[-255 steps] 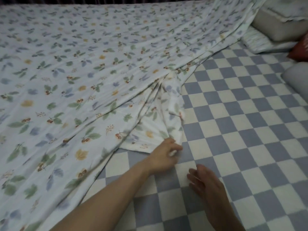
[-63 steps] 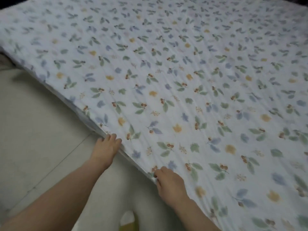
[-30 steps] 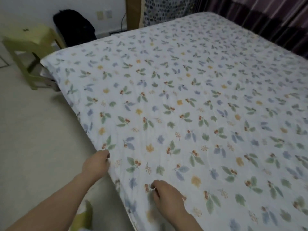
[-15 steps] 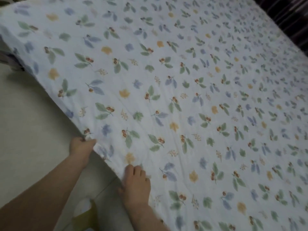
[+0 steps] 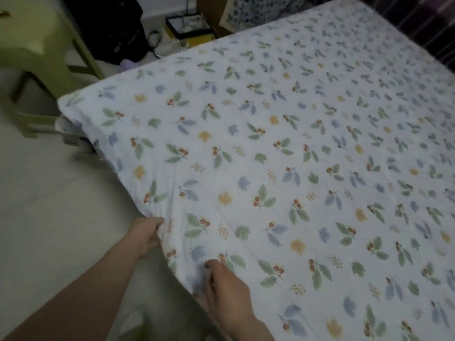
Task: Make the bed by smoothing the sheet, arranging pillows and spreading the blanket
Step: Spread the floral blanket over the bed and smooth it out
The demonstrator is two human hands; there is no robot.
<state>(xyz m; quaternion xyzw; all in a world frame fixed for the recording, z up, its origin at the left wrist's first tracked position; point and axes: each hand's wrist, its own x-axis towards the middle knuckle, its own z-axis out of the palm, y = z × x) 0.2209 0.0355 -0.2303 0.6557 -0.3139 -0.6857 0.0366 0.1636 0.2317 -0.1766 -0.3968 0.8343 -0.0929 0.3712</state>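
Two hands work the near edge: our left hand [image 5: 147, 233] and right hand [image 5: 227, 289], each grip pinching the floral sheet [image 5: 283, 156], spread across the bed. Smoothing step; next, we judge, pull taut.

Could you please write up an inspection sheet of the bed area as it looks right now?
Surface: bed covered by leaf-print sheet, mostly flat, small creases at near edge.
Job's things: pillows and blanket, nothing seen.
Clutter: green stool, black bag, open box on the floor.
Grippers: left hand gripping the sheet's edge; right hand pinching the sheet's edge.
Cables: dark cord on the floor.
Surroundings: pale floor, curtain.
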